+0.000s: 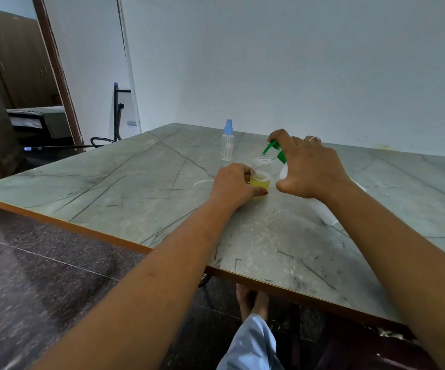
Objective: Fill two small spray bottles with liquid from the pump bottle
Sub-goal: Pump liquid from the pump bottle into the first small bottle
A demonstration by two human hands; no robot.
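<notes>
Nearest the front edge of the surface (162, 209), broad bare room is seen, so neither forearm is hemmed in. The left hand (233, 186) is wrapped around the lower part of an uncapped small spray bottle (262, 172), which stands upright and is partly filled with yellow liquid. Just to its right, the right hand (309, 166) is closed over the green pump head (274, 149) of the pump bottle (322, 206), whose white body is tilted, its long axis running back toward the person. The nozzle is held directly over the open neck, and the coming press is judged to depend on that alignment. Farther back, well apart, the second spray bottle (227, 141) stands capped and apparently empty.
</notes>
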